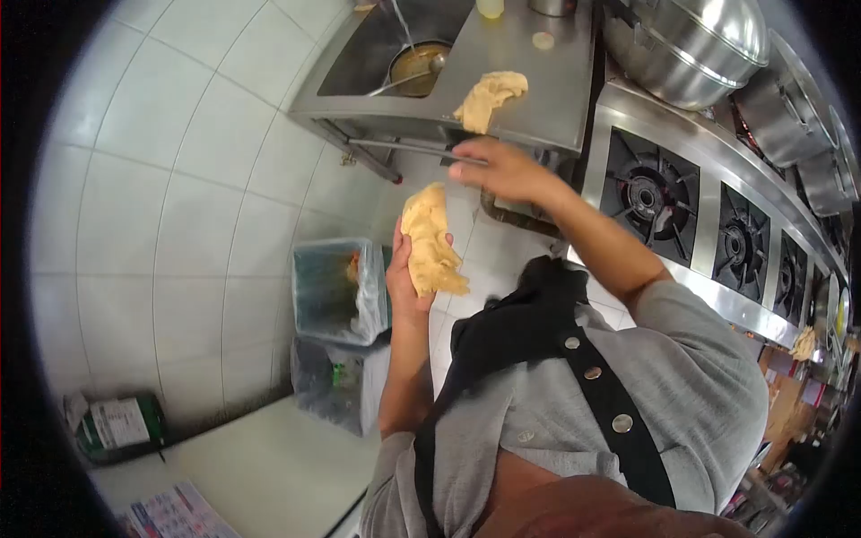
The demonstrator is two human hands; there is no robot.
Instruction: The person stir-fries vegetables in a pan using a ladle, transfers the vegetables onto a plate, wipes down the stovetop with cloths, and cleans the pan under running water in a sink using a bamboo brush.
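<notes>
A ragged, pale yellow lump that looks like dough [429, 242] lies along the palm of my left hand [401, 269], whose fingers curl around its side. My right hand [507, 170] is raised in front of the metal counter's edge, fingers stretched out and apart, slightly blurred, with nothing visible in them. Just beyond it, a second doughy piece [491, 97] rests on the steel counter [547, 99] near its front edge.
Left of the counter is a sink [359, 63] with a pan [421, 67] and ladle under running water. A gas stove [708, 211] with large steel pots [691, 54] stands right. Lined bins [336, 291] sit left of my left arm, by the tiled wall [197, 179].
</notes>
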